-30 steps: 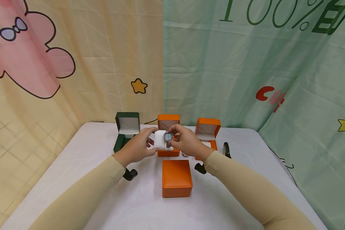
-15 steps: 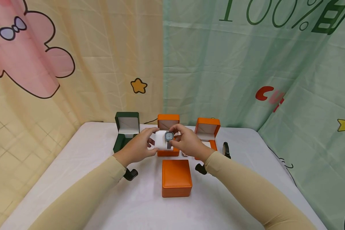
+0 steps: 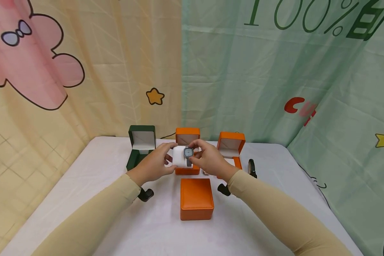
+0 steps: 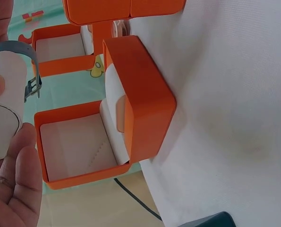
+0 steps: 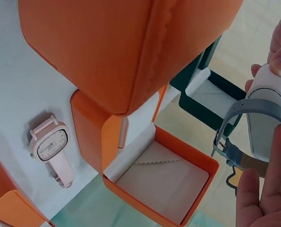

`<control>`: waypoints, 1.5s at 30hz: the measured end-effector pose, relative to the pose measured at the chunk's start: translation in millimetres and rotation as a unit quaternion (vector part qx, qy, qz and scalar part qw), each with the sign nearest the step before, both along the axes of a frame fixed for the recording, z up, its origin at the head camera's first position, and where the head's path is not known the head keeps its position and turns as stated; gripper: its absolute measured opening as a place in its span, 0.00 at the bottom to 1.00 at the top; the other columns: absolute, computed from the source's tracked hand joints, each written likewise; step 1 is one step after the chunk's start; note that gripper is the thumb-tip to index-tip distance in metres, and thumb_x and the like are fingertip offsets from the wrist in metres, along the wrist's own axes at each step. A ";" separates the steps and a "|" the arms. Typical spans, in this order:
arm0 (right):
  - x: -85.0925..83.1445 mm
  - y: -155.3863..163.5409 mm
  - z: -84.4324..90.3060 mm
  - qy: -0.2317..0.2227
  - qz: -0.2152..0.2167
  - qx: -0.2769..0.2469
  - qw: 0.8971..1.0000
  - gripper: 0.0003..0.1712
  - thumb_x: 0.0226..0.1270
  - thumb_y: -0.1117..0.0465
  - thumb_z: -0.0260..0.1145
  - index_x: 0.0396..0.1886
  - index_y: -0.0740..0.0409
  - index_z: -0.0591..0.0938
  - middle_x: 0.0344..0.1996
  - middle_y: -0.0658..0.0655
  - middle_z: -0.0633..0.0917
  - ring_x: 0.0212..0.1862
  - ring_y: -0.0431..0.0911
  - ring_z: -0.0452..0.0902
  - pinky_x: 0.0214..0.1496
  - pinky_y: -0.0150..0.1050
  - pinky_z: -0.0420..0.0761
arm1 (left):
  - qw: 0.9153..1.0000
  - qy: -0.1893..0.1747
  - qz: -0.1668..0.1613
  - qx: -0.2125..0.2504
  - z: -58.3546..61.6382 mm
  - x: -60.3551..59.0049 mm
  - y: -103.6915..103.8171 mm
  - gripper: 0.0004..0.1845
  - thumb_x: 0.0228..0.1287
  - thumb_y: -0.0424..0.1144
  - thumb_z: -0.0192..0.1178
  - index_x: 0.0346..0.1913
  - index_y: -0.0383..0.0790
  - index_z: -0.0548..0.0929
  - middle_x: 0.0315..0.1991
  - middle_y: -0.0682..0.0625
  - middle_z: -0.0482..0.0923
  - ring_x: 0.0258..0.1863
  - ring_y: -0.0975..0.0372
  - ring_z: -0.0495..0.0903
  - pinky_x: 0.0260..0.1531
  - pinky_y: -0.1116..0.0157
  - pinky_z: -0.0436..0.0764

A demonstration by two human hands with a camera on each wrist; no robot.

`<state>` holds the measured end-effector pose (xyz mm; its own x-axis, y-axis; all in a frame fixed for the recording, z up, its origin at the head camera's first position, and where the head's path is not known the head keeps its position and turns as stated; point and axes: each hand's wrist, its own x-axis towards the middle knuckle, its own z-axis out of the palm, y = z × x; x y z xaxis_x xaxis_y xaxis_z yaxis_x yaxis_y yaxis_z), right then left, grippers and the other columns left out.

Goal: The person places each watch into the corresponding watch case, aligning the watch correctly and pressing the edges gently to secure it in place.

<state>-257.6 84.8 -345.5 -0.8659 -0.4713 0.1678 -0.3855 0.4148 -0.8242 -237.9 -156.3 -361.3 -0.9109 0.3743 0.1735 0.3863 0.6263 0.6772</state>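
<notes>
Both hands are raised above the counter (image 3: pixel 99 167) at its middle, sharing one small load: a white cushion (image 3: pixel 178 156) with a grey watch (image 3: pixel 187 153) strapped round it. The left hand (image 3: pixel 153 164) grips the cushion from the 9 o'clock side, thumb and fingers curled about its end; in the left wrist view the strap and its buckle wrap the cushion's upper part. The right hand (image 3: pixel 208 160) pinches the watch from 3 o'clock, fingertips at the case and strap, and the right wrist view shows the grey band looped over the cushion with the buckle hanging loose at its underside. Directly behind the hands, at 12 o'clock, stands an open orange box (image 3: pixel 187 137), lid upright, its white-lined well showing. A closed orange box (image 3: pixel 196 198) sits at 6 o'clock from the hands, nearer the person. At 10 o'clock is an open green box (image 3: pixel 141 140); at 2 o'clock a second open orange box (image 3: pixel 232 144). A pink watch (image 5: pixel 53 153) lies flat on the counter just beside the boxes, and a dark watch (image 3: pixel 252 167) lies at 3 o'clock, well apart from the right hand.
</notes>
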 end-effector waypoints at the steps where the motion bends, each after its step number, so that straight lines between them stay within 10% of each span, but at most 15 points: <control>1: 0.0 0.3 -0.9 0.000 0.000 -0.002 1.000 0.22 0.71 0.67 0.71 0.61 0.54 0.77 0.58 0.57 0.79 0.44 0.46 0.86 0.38 0.38 0.87 | 1.000 0.000 0.000 0.000 -0.7 -0.3 0.0 0.44 0.64 0.36 0.75 0.79 0.40 0.64 0.70 0.42 0.69 0.50 0.54 0.84 0.56 0.51 0.87; 24: 2.1 -1.2 -7.4 -0.004 -0.009 -0.009 1.000 0.22 0.70 0.66 0.72 0.61 0.55 0.77 0.59 0.57 0.80 0.40 0.46 0.84 0.25 0.34 0.77 | 1.000 0.010 0.006 0.011 -7.6 1.4 2.6 0.44 0.63 0.34 0.75 0.78 0.43 0.64 0.70 0.43 0.70 0.50 0.54 0.84 0.56 0.50 0.88; 45: 3.8 -4.6 -7.2 -0.019 0.007 -0.022 1.000 0.27 0.70 0.69 0.72 0.65 0.57 0.74 0.63 0.60 0.77 0.42 0.46 0.86 0.44 0.36 0.88 | 0.999 0.012 0.017 0.028 -8.4 0.8 4.1 0.45 0.62 0.33 0.76 0.79 0.42 0.63 0.71 0.43 0.71 0.50 0.55 0.86 0.55 0.57 0.88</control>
<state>-253.8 80.2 -352.7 -0.8654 -0.4760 0.1564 -0.3596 0.3725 -0.8555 -237.1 -152.2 -369.7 -0.9185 0.3314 0.2155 0.3816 0.6006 0.7026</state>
